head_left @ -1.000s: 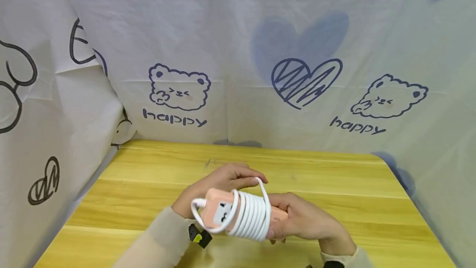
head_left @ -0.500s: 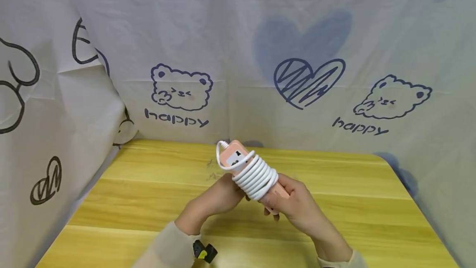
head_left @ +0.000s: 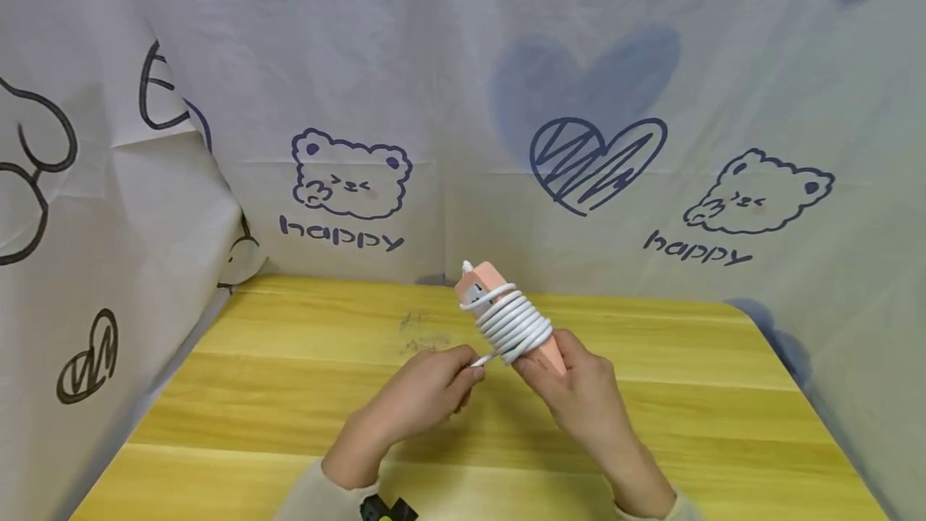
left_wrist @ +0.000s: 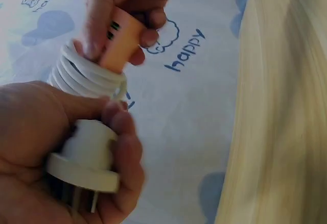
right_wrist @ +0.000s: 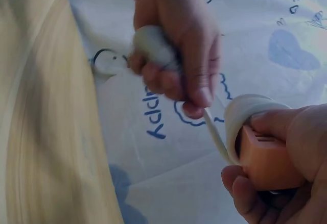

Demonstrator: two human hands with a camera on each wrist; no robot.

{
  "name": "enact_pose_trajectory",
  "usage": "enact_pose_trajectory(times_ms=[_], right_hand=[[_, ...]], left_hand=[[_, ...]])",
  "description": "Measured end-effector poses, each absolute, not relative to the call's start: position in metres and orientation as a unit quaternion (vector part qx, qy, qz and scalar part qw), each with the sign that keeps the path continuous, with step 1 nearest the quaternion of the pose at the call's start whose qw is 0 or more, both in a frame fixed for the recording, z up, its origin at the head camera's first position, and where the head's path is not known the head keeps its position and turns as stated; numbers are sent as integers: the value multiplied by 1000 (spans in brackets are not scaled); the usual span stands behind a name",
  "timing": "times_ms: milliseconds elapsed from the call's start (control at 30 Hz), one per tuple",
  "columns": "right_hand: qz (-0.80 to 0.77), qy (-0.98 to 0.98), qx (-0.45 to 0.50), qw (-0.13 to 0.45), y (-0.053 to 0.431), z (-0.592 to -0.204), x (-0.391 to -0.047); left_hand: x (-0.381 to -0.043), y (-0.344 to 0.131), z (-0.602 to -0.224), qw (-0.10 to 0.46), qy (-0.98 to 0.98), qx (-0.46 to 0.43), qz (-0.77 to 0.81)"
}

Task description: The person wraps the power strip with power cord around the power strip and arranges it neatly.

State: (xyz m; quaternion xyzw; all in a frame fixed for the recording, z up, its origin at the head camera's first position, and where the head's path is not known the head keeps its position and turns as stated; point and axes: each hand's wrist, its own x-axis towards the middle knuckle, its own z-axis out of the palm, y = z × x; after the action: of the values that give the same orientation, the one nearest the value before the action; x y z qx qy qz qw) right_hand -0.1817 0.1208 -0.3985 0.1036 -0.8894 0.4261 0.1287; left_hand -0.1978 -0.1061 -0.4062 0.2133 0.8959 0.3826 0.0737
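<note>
A pink power strip is tilted above the table, its white cord wound several times around the middle. My right hand grips its near end, thumb against the coils. The cord's free end runs from the coils to my left hand, which pinches it and holds the white plug in the palm, prongs pointing out, as the left wrist view shows. In the right wrist view the pink end of the strip shows slots, and the cord stretches straight between the hands.
Below the hands lies a yellow wood-grain table. A white cloth with bears, hearts and lettering hangs behind it, and another printed sheet stands along the left side.
The power strip has moved up and away and turned more upright in the right hand. The left hand has come round from behind the strip to its near left side, drawing the cord out.
</note>
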Motion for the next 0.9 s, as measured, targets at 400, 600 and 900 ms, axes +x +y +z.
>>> enact_pose_trajectory(times_ms=[400,600,900], right_hand=[[303,-926,128,183,120,-417,-190],[284,-938,131,148,121,-416,-190],[278,-946,108,130,114,-421,-187]], left_hand=[[-193,-109,-401,74,860,144,483],[-191,-113,-397,16,898,169,407],[-190,-108,-397,-21,864,101,494]])
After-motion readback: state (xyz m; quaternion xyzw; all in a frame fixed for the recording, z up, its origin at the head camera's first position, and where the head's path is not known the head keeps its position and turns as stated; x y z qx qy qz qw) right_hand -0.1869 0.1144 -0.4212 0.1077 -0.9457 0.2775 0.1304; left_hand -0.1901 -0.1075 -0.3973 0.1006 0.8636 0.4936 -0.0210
